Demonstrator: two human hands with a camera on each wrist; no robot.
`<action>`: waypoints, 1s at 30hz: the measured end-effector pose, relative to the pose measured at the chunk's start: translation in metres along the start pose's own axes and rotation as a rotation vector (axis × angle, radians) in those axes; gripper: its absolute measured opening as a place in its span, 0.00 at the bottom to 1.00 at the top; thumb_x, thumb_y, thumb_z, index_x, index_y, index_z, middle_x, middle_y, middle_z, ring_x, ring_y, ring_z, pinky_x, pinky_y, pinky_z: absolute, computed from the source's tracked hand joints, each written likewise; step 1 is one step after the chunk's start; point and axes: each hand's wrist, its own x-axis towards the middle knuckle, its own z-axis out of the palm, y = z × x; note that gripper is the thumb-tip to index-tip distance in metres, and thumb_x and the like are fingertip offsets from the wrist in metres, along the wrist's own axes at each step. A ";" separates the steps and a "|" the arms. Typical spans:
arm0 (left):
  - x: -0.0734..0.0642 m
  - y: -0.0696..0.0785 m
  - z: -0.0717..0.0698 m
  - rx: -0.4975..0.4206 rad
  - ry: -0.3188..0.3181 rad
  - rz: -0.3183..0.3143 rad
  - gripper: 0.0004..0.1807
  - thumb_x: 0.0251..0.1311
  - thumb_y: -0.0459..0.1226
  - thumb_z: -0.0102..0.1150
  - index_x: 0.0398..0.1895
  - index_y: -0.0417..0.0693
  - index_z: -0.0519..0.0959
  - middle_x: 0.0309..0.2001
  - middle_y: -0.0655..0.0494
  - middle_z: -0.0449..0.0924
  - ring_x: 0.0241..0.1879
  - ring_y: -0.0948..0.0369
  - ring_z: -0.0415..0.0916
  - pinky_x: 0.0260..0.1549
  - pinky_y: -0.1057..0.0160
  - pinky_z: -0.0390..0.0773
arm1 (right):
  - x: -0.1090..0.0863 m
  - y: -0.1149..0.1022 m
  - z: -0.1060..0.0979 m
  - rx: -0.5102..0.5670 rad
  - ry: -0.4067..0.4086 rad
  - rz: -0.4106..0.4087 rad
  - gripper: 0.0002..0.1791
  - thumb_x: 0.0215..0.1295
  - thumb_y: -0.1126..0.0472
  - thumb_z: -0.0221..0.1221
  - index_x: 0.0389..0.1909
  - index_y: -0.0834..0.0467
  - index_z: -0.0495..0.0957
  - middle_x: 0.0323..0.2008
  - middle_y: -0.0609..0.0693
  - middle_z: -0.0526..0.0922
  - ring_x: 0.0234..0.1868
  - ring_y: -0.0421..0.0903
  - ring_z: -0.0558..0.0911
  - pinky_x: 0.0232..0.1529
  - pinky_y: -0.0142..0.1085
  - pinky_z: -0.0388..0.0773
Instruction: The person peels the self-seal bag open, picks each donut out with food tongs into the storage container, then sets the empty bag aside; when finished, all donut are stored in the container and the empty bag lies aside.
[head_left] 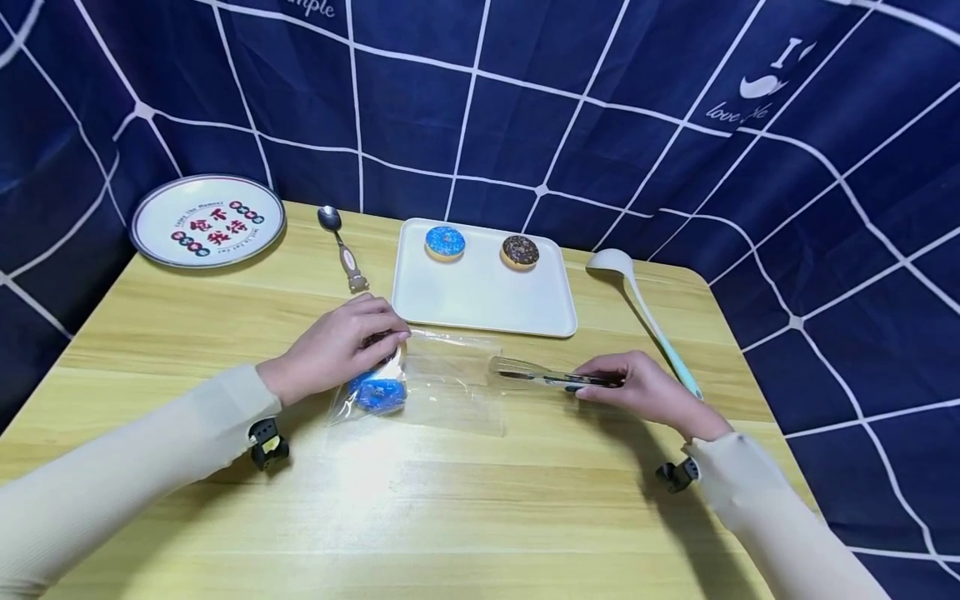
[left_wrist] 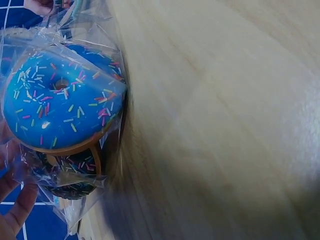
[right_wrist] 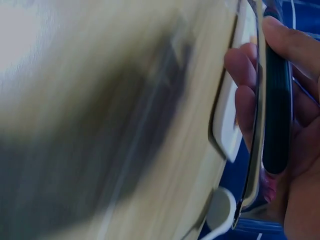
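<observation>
A clear, crinkled plastic bag (head_left: 453,392) lies mid-table, left of centre on the pale wood-grain table (head_left: 420,508). Inside, nearest, is a glossy blue-iced donut (left_wrist: 60,110) flecked with coloured rod sprinkles, its tan base touching a dark-iced donut (left_wrist: 82,162). The left hand (head_left: 330,346) grips the bag, fingers and thumb bent over the donut end. The right hand (head_left: 637,383) clamps slim metallic tongs (head_left: 532,375) by a dark, ribbed handle; their tips overlap the bag's right end, though whether inside it I cannot tell.

Beyond, a white ladle (head_left: 648,312) with a mint handle slants by the right edge. Toward the far edge sits a smooth white rectangular tray (head_left: 480,300) bearing a blue donut (head_left: 446,242) and a chocolate donut (head_left: 520,252). A metal-bowled spoon (head_left: 348,258) lies left of it; a round, printed plate (head_left: 156,218) fills the far-left corner. Navy checked cloth (head_left: 420,92) hangs behind.
</observation>
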 end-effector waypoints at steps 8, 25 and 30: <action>-0.001 -0.001 0.002 0.002 0.014 0.014 0.09 0.75 0.38 0.60 0.48 0.47 0.88 0.45 0.56 0.87 0.46 0.61 0.79 0.47 0.55 0.83 | 0.020 -0.015 0.025 -0.012 -0.054 -0.099 0.14 0.68 0.60 0.70 0.53 0.54 0.88 0.45 0.47 0.91 0.39 0.33 0.83 0.41 0.29 0.82; 0.000 0.003 0.003 0.005 0.034 0.042 0.08 0.74 0.39 0.61 0.46 0.48 0.89 0.42 0.57 0.86 0.43 0.62 0.78 0.42 0.57 0.82 | 0.056 -0.044 0.050 0.015 -0.172 -0.186 0.19 0.67 0.55 0.71 0.57 0.54 0.86 0.51 0.48 0.90 0.46 0.38 0.85 0.49 0.33 0.83; 0.000 0.002 0.004 0.005 0.027 0.019 0.09 0.75 0.38 0.60 0.47 0.47 0.88 0.43 0.56 0.86 0.42 0.62 0.78 0.42 0.57 0.82 | 0.060 -0.046 0.054 0.018 -0.190 -0.183 0.20 0.67 0.53 0.71 0.57 0.53 0.86 0.51 0.47 0.90 0.48 0.39 0.86 0.52 0.34 0.84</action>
